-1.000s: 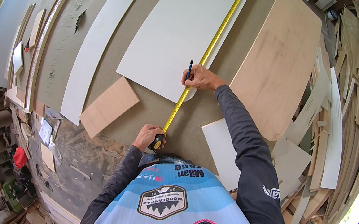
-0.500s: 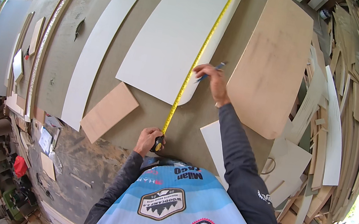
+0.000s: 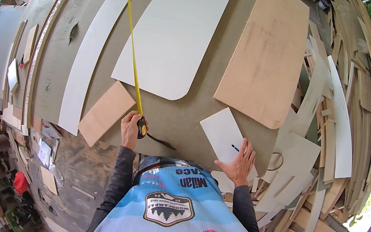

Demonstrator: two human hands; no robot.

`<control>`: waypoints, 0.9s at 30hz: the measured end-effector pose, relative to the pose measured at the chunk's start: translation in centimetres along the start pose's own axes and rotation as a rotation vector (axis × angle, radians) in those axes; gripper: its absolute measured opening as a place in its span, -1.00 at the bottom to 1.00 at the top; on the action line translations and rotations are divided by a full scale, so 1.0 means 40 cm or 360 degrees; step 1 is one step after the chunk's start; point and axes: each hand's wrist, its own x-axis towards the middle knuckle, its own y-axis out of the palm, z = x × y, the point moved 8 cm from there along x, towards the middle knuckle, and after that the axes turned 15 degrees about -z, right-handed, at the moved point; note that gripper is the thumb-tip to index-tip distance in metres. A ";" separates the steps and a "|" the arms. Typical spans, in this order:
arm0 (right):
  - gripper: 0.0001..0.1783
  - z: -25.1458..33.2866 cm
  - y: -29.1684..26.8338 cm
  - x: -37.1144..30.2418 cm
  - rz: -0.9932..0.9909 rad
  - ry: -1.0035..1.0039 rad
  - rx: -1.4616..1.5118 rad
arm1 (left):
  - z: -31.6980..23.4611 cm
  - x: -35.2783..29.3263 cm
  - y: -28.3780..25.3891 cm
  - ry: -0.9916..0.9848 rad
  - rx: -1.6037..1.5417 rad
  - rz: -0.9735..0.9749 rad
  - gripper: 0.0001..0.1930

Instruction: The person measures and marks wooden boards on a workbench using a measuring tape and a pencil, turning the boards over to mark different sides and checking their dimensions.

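Observation:
My left hand (image 3: 130, 130) is closed around a black and yellow tape measure (image 3: 142, 129). Its yellow blade (image 3: 133, 49) stretches far up and left, passing over the left edge of a large white panel (image 3: 175, 34). A dark strap trails from the case. My right hand (image 3: 238, 164) lies over a smaller white board (image 3: 225, 133) at the near right, thumb spread. A blue pen (image 3: 235, 148) pokes out from its fingers, partly hidden by them. Left of the tape case rests a small light-brown board (image 3: 106, 114).
A long white strip (image 3: 93, 60) and wooden battens (image 3: 48, 52) lie on the left of the work surface. A large brown panel (image 3: 266, 51) lies to the right, beside stacked offcuts (image 3: 353, 96). Near the left is a dark toothed piece (image 3: 72, 33).
The blade has swung left, off the white panel's right edge. My left hand has moved left and slightly up with the tape measure. My right hand has come down to the small white board.

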 end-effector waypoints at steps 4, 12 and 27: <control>0.43 0.000 0.009 0.005 -0.0011 -0.0012 0.0033 | 0.024 -0.020 -0.053 0.0113 0.0188 -0.0081 -0.82; 0.35 0.146 -0.016 0.079 -0.0051 -0.0428 0.0270 | 0.089 -0.088 -0.184 0.0458 0.0543 -0.0262 -0.78; 0.43 0.416 0.120 0.259 0.0234 -0.0881 0.0363 | 0.024 -0.198 -0.061 0.1091 0.1815 -0.0156 -0.59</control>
